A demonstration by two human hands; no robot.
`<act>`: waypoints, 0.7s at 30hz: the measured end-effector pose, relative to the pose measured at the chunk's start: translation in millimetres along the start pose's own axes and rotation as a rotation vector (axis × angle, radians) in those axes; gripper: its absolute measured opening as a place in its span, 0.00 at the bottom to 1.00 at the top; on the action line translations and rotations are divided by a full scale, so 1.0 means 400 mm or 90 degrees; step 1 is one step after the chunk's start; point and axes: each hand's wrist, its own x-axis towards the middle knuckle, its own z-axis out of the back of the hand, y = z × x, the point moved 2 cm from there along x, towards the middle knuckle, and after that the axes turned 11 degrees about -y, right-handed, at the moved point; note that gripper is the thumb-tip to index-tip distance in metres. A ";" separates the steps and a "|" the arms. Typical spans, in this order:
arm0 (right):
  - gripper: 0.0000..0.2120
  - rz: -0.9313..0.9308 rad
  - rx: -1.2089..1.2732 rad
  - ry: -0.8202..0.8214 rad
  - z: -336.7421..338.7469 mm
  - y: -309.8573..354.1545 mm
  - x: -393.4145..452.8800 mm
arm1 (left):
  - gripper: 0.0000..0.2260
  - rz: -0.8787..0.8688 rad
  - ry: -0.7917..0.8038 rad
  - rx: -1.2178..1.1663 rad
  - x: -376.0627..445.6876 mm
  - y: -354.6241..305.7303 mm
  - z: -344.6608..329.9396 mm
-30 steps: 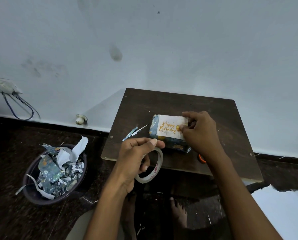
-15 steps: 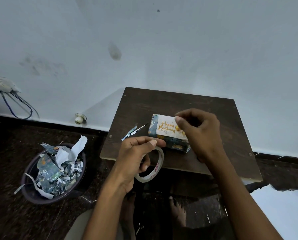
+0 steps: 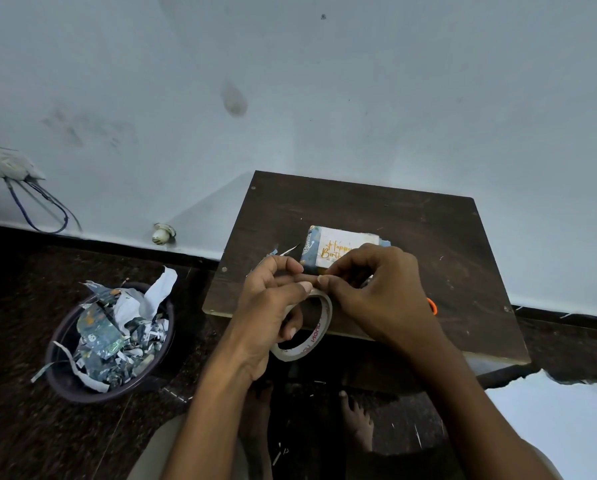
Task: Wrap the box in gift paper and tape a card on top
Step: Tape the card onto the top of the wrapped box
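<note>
Left hand [image 3: 266,306] clamped on the tape roll [image 3: 311,332]: thumb over the top of the ring, fingers hooked through the hole. Roll held on edge, partly over the near table [image 3: 411,220] rim.

Right hand [image 3: 376,292] pinched together at the top of the roll, fingertips meeting the left thumb tip. Can't tell if it has the tape end; too small to see.

Box [image 3: 311,252] just beyond the pinch, flat on the table, wrapped in blue patterned paper. Card [image 3: 345,242] lies on top of it, gold "Happy Birth..." lettering, lower right part hidden behind the right knuckles. Can't tell if the card is taped.

Paper scraps [image 3: 283,251] just left of the box, above the left knuckles. Orange thing [image 3: 433,305] peeks out behind the right wrist. Bin [image 3: 68,375] full of paper offcuts on the floor, well left of the left hand.
</note>
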 end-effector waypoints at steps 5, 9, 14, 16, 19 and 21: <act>0.04 -0.034 0.000 -0.032 -0.003 -0.001 -0.002 | 0.05 -0.015 0.008 0.017 -0.001 0.002 0.000; 0.05 -0.103 0.043 -0.056 -0.001 -0.011 0.007 | 0.07 -0.049 0.053 0.017 -0.008 -0.010 0.001; 0.09 -0.212 0.170 -0.084 0.011 -0.018 0.016 | 0.15 -0.135 0.050 0.141 -0.014 -0.023 0.025; 0.09 -0.262 0.246 -0.089 0.016 -0.016 0.018 | 0.10 -0.167 0.046 0.156 -0.010 -0.032 0.040; 0.09 -0.311 0.335 -0.108 0.021 -0.013 0.021 | 0.10 -0.249 0.081 0.161 -0.010 -0.059 0.058; 0.05 -0.327 0.397 -0.127 0.025 -0.009 0.028 | 0.13 -0.331 0.089 0.152 -0.008 -0.080 0.067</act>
